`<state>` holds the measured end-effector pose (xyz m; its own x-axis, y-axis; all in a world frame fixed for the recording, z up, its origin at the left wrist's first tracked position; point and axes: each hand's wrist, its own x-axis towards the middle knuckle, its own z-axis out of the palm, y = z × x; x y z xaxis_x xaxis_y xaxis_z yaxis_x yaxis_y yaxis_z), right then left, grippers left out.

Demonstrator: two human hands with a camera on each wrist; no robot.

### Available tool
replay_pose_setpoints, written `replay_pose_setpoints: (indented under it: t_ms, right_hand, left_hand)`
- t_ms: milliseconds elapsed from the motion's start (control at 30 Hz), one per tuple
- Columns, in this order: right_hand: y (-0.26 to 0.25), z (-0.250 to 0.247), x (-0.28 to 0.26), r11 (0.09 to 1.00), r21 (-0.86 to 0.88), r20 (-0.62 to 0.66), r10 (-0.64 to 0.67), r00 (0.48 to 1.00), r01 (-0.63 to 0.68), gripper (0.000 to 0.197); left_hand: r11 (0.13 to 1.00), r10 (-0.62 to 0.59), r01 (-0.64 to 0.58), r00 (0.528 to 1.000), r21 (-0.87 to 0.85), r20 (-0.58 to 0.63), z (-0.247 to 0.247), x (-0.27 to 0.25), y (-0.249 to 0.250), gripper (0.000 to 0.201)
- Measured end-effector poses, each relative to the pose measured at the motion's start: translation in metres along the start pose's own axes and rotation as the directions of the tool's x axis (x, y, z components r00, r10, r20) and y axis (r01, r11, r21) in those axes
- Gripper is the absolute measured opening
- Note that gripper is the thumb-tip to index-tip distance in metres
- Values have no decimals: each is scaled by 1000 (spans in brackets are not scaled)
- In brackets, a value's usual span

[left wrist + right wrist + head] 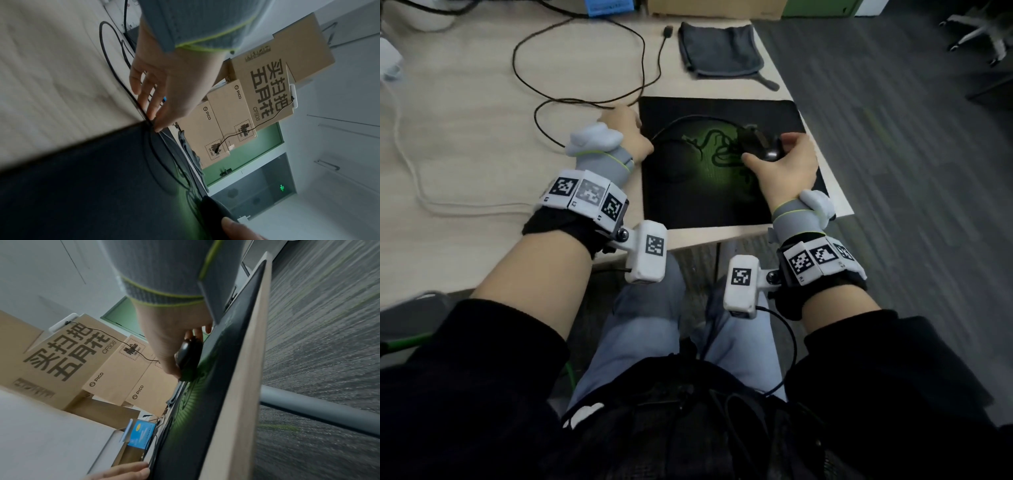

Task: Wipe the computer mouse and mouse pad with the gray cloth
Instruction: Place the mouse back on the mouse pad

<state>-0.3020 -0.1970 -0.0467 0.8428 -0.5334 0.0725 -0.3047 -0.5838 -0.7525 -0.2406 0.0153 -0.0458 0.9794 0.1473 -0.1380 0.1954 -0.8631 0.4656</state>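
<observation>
The black computer mouse (758,144) sits on the right part of the black mouse pad (688,192) with its green logo. My right hand (770,150) grips the mouse, thumb on its near side and fingers over the far side; the right wrist view shows the mouse (189,356) under that hand (180,345). My left hand (635,132) rests at the pad's left edge, its straight fingers (152,104) touching the mouse cable (115,69) there. The folded gray cloth (719,48) lies untouched beyond the pad, near the desk's far right corner.
The mouse cable (585,99) loops over the wooden desk (465,137) left of the pad. A white cable (410,171) runs along the left. Cardboard boxes (267,78) stand behind the desk. The desk's right edge (242,386) drops to gray carpet.
</observation>
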Motion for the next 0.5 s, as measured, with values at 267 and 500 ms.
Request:
replay_pose_setpoints:
  t_ms: [267, 500]
  right_hand:
    - [4, 0, 3, 978, -210, 112, 39, 993, -15, 89]
    - [-36, 24, -9, 916, -175, 312, -297, 902, 362, 51]
  left_hand:
    - [879, 165, -73, 974, -472, 156, 15, -9, 16, 38]
    - [997, -1, -19, 966, -74, -260, -8, 15, -17, 54]
